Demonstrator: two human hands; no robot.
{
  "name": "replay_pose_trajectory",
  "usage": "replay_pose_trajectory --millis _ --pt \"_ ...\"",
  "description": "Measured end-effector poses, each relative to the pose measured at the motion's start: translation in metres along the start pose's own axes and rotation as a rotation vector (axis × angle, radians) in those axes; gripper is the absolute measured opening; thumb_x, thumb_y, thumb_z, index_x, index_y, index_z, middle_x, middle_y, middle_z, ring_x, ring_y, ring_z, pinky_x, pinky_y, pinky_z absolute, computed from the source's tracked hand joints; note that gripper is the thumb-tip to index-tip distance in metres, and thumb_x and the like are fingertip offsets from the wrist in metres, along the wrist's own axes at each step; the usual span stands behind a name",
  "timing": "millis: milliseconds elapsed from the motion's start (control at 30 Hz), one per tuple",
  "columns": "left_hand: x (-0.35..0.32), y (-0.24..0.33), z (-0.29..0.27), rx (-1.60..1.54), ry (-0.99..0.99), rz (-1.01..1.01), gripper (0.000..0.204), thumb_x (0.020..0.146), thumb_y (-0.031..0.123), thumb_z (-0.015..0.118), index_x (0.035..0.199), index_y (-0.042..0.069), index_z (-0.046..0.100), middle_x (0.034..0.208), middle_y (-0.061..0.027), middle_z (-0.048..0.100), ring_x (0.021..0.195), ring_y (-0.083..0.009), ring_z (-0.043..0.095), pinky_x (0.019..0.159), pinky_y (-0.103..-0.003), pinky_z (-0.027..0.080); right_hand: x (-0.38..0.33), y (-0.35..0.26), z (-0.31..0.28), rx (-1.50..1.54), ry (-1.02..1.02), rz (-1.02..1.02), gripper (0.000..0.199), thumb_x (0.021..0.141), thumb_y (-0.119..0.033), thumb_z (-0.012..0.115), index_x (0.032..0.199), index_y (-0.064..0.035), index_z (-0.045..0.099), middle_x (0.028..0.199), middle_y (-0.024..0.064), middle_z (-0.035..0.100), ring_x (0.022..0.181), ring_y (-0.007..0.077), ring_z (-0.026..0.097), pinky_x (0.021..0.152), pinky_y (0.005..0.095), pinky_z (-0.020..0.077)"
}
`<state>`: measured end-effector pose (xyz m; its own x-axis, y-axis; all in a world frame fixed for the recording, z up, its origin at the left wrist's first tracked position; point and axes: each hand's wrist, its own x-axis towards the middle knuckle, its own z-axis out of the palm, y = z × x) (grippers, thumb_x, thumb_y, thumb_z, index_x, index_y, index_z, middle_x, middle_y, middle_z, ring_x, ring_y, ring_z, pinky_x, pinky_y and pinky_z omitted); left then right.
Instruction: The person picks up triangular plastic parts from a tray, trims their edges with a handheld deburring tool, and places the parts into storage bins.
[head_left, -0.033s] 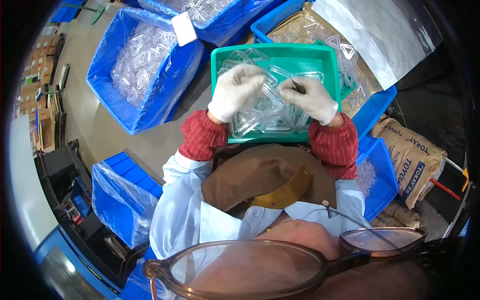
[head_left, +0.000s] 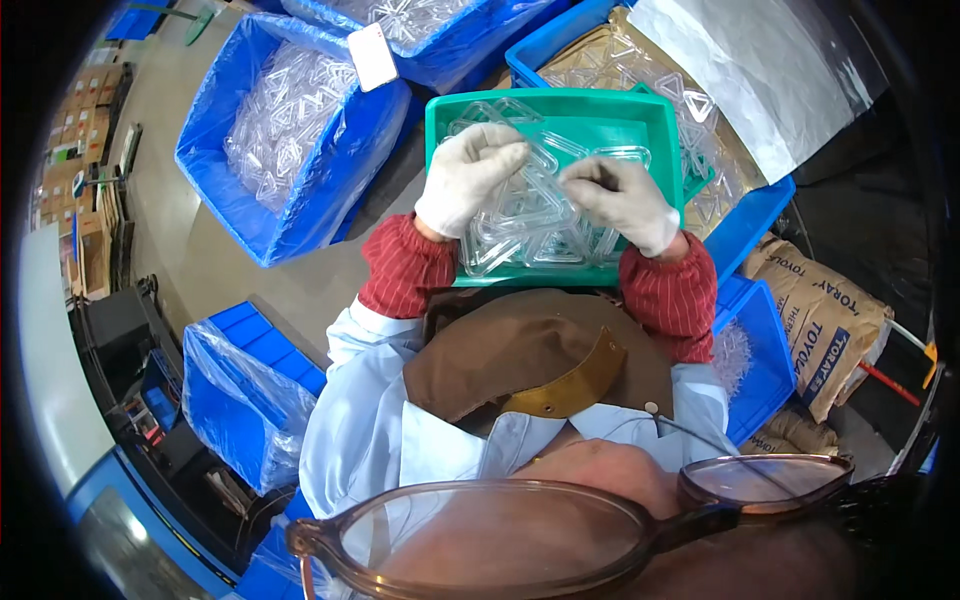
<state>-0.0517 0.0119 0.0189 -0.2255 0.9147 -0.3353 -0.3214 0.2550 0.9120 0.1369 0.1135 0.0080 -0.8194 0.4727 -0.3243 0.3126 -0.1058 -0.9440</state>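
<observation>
A green tray in front of me holds a pile of clear plastic triangular frames. Over its left part is my left hand, in a white glove, with thumb and fingers closed at the edge of a clear triangular frame. My right hand, gloved likewise, is over the tray's right part, fingers curled together close to the same frame's right side. Something small and dark shows between those fingers, too hidden to name.
Blue lined bins of clear triangles stand at the left and back. Behind the tray's right side is a blue crate with cardboard, triangles and a silvery sheet. Brown paper sacks lie at the right; another blue bin is lower left.
My right hand has turned slightly, and the dark thing between its fingers shows less now. The left hand is nearly where it was.
</observation>
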Motion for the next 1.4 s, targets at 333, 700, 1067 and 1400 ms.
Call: replay_pose_trajectory --millis 333,700,1067,1400 --pt "-0.002 -0.022 0.019 -0.349 0.007 0.159 0.047 0.086 0.023 0.062 0.120 -0.004 0.045 0.092 -0.0058 0.060 0.083 -0.0112 0.056 0.070 -0.025 0.046 -0.006 0.005 0.033 0.152 0.358 -0.078 0.022 0.082 -0.017 0.064 0.093 0.0011 0.059 0.075 0.0007 0.059 0.067 0.0058 0.051 0.061 0.0222 0.0435" --pt "-0.004 -0.049 0.008 -0.705 -0.072 -0.086 0.041 0.088 0.049 0.050 0.077 0.009 0.045 0.062 0.0035 0.038 0.053 -0.0073 0.037 0.049 -0.023 0.033 -0.008 0.009 0.020 -0.081 0.333 -0.487 0.037 0.092 -0.034 0.050 0.103 0.0012 0.057 0.084 0.0103 0.062 0.077 0.0171 0.061 0.069 0.0271 0.0473" --pt "-0.007 -0.041 0.005 -0.504 -0.116 -0.051 0.045 0.087 0.050 0.051 0.070 0.009 0.043 0.057 0.0036 0.034 0.047 -0.0075 0.032 0.045 -0.023 0.030 -0.006 0.016 0.015 -0.082 0.150 -0.582 0.036 0.090 -0.034 0.052 0.097 0.0000 0.062 0.081 0.0115 0.063 0.070 0.0199 0.061 0.064 0.0291 0.0470" --pt "-0.027 -0.043 0.017 -0.298 -0.177 -0.037 0.033 0.093 0.034 0.045 0.077 0.006 0.052 0.063 -0.0009 0.047 0.053 -0.0095 0.042 0.048 -0.024 0.035 0.007 0.009 0.014 -0.351 0.476 -0.282 0.029 0.084 -0.029 0.059 0.101 -0.0059 0.062 0.092 0.0106 0.066 0.083 0.0248 0.064 0.073 0.0317 0.0490"
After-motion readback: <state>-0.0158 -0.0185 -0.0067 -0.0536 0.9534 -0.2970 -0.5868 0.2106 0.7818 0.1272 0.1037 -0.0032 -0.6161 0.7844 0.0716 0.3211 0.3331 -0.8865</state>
